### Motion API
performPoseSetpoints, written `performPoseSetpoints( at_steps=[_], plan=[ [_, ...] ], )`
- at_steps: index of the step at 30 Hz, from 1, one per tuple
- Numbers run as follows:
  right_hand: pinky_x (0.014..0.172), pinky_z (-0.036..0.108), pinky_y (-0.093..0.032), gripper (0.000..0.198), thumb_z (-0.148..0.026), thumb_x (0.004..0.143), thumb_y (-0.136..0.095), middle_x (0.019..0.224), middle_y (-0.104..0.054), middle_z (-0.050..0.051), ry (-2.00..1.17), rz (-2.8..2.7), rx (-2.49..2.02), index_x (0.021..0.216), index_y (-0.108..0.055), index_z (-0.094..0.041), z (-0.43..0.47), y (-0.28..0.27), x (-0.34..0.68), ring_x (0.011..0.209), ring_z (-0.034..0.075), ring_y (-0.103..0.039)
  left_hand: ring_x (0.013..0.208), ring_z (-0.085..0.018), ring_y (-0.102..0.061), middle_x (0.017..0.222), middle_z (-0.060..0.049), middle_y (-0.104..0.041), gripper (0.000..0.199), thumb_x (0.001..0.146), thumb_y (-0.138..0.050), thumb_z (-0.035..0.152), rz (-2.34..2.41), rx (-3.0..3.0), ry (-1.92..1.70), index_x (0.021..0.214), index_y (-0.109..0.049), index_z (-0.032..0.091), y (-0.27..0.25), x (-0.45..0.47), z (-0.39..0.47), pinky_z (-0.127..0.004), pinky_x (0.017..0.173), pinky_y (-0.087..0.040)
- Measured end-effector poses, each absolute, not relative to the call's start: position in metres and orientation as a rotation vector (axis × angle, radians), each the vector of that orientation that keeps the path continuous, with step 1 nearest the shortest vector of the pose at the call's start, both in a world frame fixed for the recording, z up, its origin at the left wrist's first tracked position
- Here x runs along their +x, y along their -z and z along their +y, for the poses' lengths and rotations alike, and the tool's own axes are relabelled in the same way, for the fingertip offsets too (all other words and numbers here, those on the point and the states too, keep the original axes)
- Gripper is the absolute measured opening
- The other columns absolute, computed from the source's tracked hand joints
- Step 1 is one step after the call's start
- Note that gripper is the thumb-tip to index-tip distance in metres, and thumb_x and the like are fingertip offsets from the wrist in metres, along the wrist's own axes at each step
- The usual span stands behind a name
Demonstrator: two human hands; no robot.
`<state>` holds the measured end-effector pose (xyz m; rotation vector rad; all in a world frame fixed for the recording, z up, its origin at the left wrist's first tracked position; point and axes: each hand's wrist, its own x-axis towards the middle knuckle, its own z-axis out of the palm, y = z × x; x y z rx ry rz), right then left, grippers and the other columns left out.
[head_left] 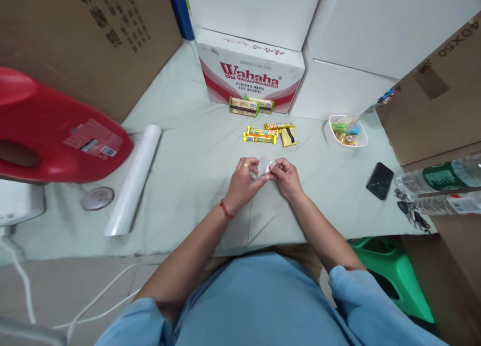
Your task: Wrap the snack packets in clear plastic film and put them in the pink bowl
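Between my two hands is a small clear plastic bag (265, 164), crinkled and see-through. My left hand (243, 182) has its fingers curled round the bag's left side, with a ring on one finger and a red cord at the wrist. My right hand (286, 178) pinches the bag's right edge between thumb and fingers. Whether anything lies inside the bag I cannot make out. Just beyond my hands lie several yellow snack packets (260, 137) and a gold packet with a dark band (288, 136). Two green-ended wrapped bars (244, 106) lean against the Wahaha carton.
The Wahaha carton (251, 75) stands at the back. At right are a white tub (332, 135) of small packets, a black phone-like object (380, 181), keys (413, 216) and plastic bottles (447, 178). A plastic film roll (135, 181) and red jug (56, 130) sit left.
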<state>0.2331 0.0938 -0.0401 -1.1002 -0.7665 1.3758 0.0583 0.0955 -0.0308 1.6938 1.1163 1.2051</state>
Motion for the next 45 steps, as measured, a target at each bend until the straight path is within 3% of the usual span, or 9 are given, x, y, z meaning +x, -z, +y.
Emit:
performPoseSetpoints(
  at_steps=[5,12,20,25,29,31,34,38,45],
  plan=[
    [0.078,0.029,-0.065,0.047,-0.056,0.070,-0.094,0.078,-0.069,-0.004,-1.440,-0.849,-1.044,0.087,-0.067,-0.021,0.091,0.043,0.231,0.075,0.012,-0.068,0.080,-0.016,-0.068,0.091,-0.004,-0.071,0.004,0.092,-0.067,0.022,1.085,1.751,-1.162,0.091,-0.071,0.021,0.054,0.066,0.109,-0.029,0.077,-0.055],
    [0.068,0.026,-0.063,0.047,-0.057,0.071,-0.094,0.072,-0.069,-0.004,-1.415,-0.854,-1.092,0.086,-0.068,-0.021,0.091,0.047,0.235,0.068,0.012,-0.066,0.085,-0.017,-0.066,0.093,-0.004,-0.071,0.008,0.092,-0.069,0.027,1.025,1.724,-1.196,0.089,-0.075,0.023,0.050,0.059,0.104,-0.029,0.077,-0.052],
    [0.068,0.024,-0.064,0.037,-0.046,0.071,-0.096,0.075,-0.066,-0.004,-1.416,-0.685,-1.018,0.080,-0.068,-0.023,0.090,0.037,0.251,0.070,0.011,-0.063,0.076,-0.013,-0.060,0.080,0.002,-0.064,0.020,0.079,-0.082,0.033,0.985,1.039,-1.260,0.083,-0.067,0.022,0.049,0.051,0.109,-0.027,0.077,-0.051],
    [0.075,0.027,-0.065,0.035,-0.040,0.066,-0.097,0.078,-0.062,-0.005,-1.380,-0.640,-1.000,0.079,-0.069,-0.024,0.090,0.035,0.252,0.073,0.012,-0.061,0.083,-0.015,-0.067,0.085,0.003,-0.065,0.034,0.073,-0.087,0.033,0.785,0.527,-1.247,0.082,-0.056,0.023,0.040,0.041,0.115,-0.037,0.086,-0.061],
    [0.080,0.030,-0.062,0.033,-0.045,0.072,-0.093,0.090,-0.064,-0.001,-1.269,-0.788,-1.048,0.080,-0.069,-0.024,0.087,0.038,0.246,0.080,0.014,-0.061,0.093,-0.020,-0.073,0.103,0.002,-0.071,0.041,0.078,-0.086,0.047,0.736,0.460,-1.196,0.101,-0.059,0.027,0.035,0.039,0.116,-0.045,0.087,-0.065],
    [0.084,0.032,-0.059,0.034,-0.048,0.073,-0.093,0.099,-0.065,0.001,-1.201,-0.915,-1.057,0.079,-0.070,-0.024,0.084,0.040,0.246,0.088,0.016,-0.062,0.094,-0.019,-0.073,0.107,0.002,-0.072,0.048,0.075,-0.090,0.044,0.782,0.504,-1.187,0.108,-0.059,0.028,0.037,0.039,0.117,-0.042,0.085,-0.065],
    [0.090,0.033,-0.055,0.033,-0.052,0.077,-0.091,0.102,-0.069,0.005,-1.220,-1.162,-1.054,0.077,-0.075,-0.023,0.082,0.038,0.251,0.095,0.019,-0.065,0.079,-0.013,-0.068,0.090,0.004,-0.070,0.049,0.067,-0.095,0.031,0.867,0.589,-1.229,0.100,-0.059,0.024,0.044,0.037,0.121,-0.029,0.075,-0.061],
    [0.069,0.032,-0.055,0.052,-0.069,0.090,-0.072,0.081,-0.069,0.006,-1.343,-1.148,-1.131,0.070,-0.073,-0.021,0.082,0.029,0.258,0.070,0.017,-0.062,0.071,-0.011,-0.065,0.084,0.003,-0.070,0.041,0.069,-0.091,0.032,0.925,0.748,-1.271,0.099,-0.065,0.022,0.050,0.034,0.122,-0.024,0.068,-0.054],
    [0.045,0.021,-0.046,0.048,-0.069,0.081,-0.082,0.071,-0.067,-0.001,-1.435,-1.071,-1.202,0.089,-0.074,-0.022,0.081,0.025,0.252,0.055,0.012,-0.058,0.078,-0.017,-0.067,0.089,-0.003,-0.072,0.037,0.084,-0.080,0.041,0.898,1.129,-1.090,0.115,-0.070,0.022,0.044,0.047,0.104,-0.030,0.075,-0.055]
  ],
)
